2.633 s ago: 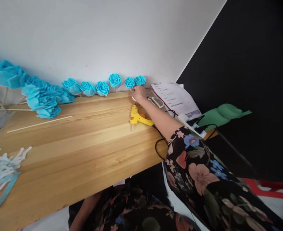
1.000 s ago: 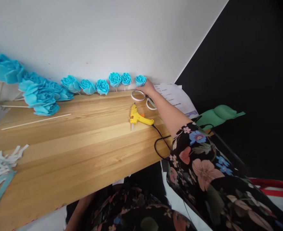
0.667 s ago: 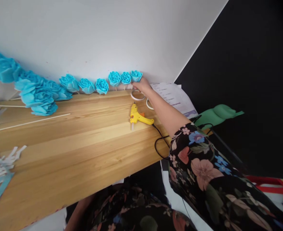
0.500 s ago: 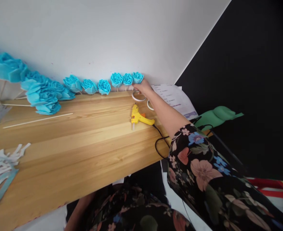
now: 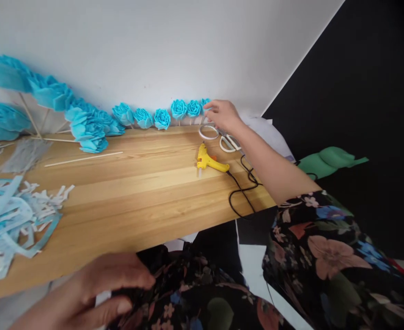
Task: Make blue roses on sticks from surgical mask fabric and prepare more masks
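My right hand (image 5: 225, 115) is over the back of the table, its fingers apart and holding nothing I can see. Just left of its fingertips is the rightmost blue flower (image 5: 205, 102) of a row leaning along the wall. My fingers partly cover this flower; whether they touch it I cannot tell. Below the hand lie a white tape ring (image 5: 199, 134) and white-handled scissors (image 5: 227, 145). A yellow glue gun (image 5: 211, 163) rests nearer me. My left hand (image 5: 95, 286) hovers before the table's front edge, thumb and fingers apart, with nothing in it.
Larger blue flowers (image 5: 88, 126) on sticks crowd the back left. A loose thin stick (image 5: 85, 159) lies before them. Pale blue and white strips (image 5: 19, 220) pile up at the left. The glue gun's black cord (image 5: 234, 190) loops at the right, near printed paper (image 5: 267, 137) and a green object (image 5: 329, 161).
My right hand has let go of the rightmost flower, risen slightly and opened. My left hand has come up into view at the bottom left. The view has shifted left.
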Demonstrator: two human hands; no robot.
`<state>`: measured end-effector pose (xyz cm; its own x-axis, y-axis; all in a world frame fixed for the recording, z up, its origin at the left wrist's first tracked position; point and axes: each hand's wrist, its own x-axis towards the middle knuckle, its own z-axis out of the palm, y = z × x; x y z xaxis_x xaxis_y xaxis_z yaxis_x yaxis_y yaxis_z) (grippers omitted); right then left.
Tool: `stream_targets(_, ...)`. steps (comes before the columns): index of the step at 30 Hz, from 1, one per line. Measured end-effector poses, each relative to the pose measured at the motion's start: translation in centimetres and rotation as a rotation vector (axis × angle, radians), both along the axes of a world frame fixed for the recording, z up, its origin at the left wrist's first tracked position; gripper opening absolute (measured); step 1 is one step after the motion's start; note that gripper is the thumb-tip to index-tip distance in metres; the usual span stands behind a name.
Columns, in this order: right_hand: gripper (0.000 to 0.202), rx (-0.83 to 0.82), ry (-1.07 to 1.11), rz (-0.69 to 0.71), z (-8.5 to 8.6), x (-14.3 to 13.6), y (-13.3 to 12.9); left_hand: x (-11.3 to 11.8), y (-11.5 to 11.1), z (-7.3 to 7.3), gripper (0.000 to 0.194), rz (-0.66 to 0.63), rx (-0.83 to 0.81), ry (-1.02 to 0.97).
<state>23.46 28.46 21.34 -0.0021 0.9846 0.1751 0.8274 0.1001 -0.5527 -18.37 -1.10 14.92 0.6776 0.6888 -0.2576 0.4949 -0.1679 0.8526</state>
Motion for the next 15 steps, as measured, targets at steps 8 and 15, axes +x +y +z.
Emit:
stream_targets(8, 0.042, 0.017, -0.317, 0.179, -2.3, -8.7, -0.7, 10.7, 15.3, 3.5, 0.047, 0.464, -0.058, -0.420)
stream_targets(15, 0.034, 0.032, -0.433, 0.089, -0.6, -11.6, 2.0, 15.5, 25.6, 0.4, 0.037, 0.852, -0.433, -0.783)
